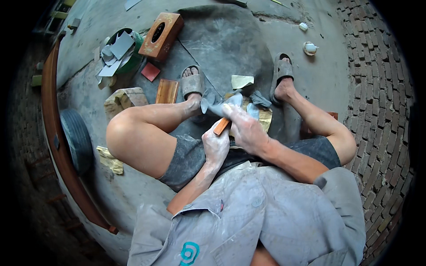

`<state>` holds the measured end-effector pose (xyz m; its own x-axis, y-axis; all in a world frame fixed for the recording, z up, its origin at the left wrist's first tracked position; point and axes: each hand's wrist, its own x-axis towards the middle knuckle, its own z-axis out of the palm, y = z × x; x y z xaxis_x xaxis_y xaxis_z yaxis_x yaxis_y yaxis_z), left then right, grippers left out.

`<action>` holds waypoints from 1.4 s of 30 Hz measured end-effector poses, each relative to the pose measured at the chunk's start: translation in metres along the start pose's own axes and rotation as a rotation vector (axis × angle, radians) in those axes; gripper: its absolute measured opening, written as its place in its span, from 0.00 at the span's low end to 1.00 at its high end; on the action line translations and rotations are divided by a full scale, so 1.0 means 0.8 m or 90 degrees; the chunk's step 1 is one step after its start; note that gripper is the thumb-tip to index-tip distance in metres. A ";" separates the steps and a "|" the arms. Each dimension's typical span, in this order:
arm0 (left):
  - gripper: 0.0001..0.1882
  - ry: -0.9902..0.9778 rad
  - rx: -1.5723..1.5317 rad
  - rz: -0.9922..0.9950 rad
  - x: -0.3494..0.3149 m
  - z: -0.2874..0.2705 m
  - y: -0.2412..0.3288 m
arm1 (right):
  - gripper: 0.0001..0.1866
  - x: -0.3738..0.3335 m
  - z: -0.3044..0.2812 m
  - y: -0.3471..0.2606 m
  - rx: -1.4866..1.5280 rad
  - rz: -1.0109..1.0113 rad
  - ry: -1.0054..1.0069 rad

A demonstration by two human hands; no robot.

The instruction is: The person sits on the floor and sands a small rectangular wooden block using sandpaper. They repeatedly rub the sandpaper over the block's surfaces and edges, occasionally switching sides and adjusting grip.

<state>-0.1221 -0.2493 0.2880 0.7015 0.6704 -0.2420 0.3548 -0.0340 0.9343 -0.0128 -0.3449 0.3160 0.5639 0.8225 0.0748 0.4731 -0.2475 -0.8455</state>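
Observation:
Both dusty hands meet between my knees. My left hand (216,145) is closed around a small orange-brown wooden piece (221,127), whose near end sticks up past the fingers. My right hand (248,131) presses against the wood's far end, fingers closed on a curled grey sheet (214,107) that looks like sandpaper or cloth; which it is I cannot tell. The fingers hide the rest of the wood. Just beyond lie a crumpled grey cloth (260,99), a pale yellow sheet (242,81) and a creased yellowish paper (266,119).
A carved wooden tissue box (165,40), a small wooden box (167,91) and a red square sheet (150,72) lie ahead-left. Beside them stands a green bucket (132,63) of scraps. A tyre (75,142) and a long wooden beam (55,133) flank the left; brickwork (377,111) runs along the right.

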 end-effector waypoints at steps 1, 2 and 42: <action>0.08 -0.014 0.000 0.016 0.004 -0.003 -0.006 | 0.29 -0.005 -0.003 -0.021 0.012 -0.022 -0.020; 0.08 -0.027 0.004 0.028 0.001 -0.011 -0.012 | 0.30 -0.013 -0.001 -0.040 0.030 -0.042 -0.041; 0.29 -0.199 -0.248 0.029 0.072 -0.077 0.161 | 0.16 -0.016 -0.498 -0.024 -0.183 0.108 0.329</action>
<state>-0.0743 -0.1691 0.4107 0.8837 0.4184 -0.2099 0.1043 0.2612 0.9596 0.2405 -0.5551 0.5418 0.8682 0.4232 0.2592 0.4715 -0.5404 -0.6969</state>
